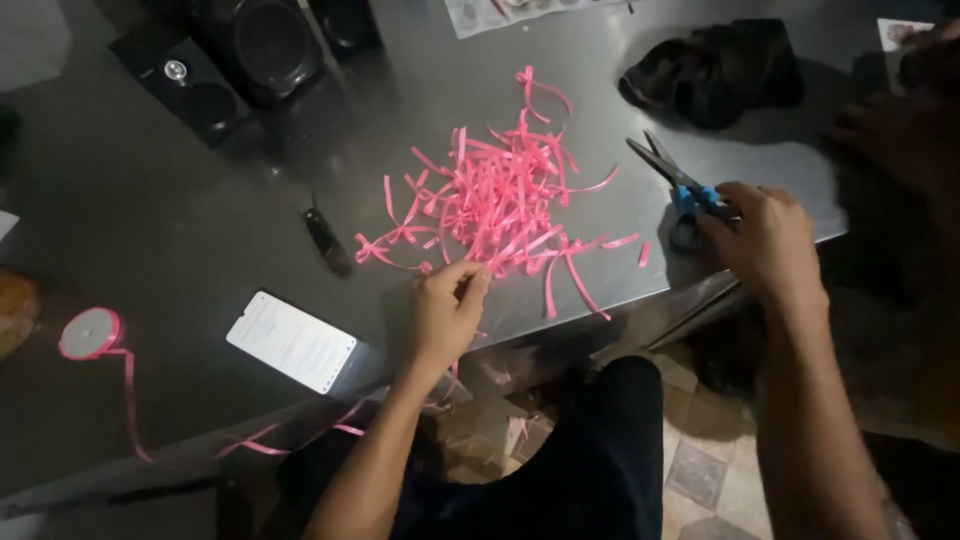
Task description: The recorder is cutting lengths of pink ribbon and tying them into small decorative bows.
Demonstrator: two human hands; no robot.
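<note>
The grey table (150, 220) filled most of the view, dimly lit. At far left stood a black speaker set (235, 55); at far right lay a dark bundle of cloth (715, 70). Another person's hand (905, 130) showed at the right edge, blurred and apart from the work.

At the table's centre lay a loose pile of pink ribbon pieces (505, 195), cut short and tangled. A lit phone (290, 342) lay near the front edge, left of the pile. A ribbon spool (90, 333) sat at near left, its free tail running along the near edge. A small dark object (328, 240), kind not determinable, lay between the phone and the pile.

The left hand (447, 310) was closed in a pinch on a ribbon strand at the pile's near edge. The right hand (765, 240) gripped the blue handles of the scissors (672, 175), blades slightly parted and pointing far-left, resting on the table right of the pile.

Assessment: a strand pinched from a tangle is best drawn clear and taut before the blades meet it, keeping the fingers away from the cut line.
</note>
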